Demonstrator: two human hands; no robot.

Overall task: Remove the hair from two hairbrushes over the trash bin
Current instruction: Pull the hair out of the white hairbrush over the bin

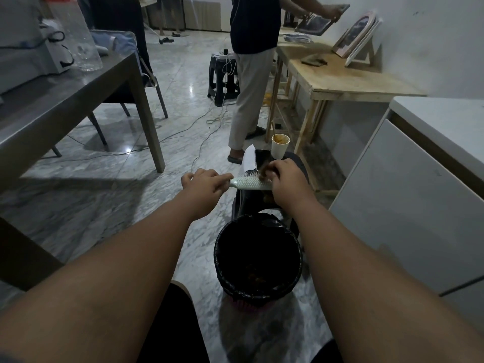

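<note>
Seen from above: left hand [203, 183] clenched on the handle of a white hairbrush [248, 182], held level, bristles up, just beyond the far rim of a black-lined trash bin [258, 260] on the floor. Right hand [284, 179] pinching a brown clump of hair [263, 172] at the brush's right end. Likely mid-task: some clumps seemingly already in the bin, no second brush in view.

A home's living area: marble floor [183, 82], dining table [65, 100], framed pictures [353, 35].
</note>
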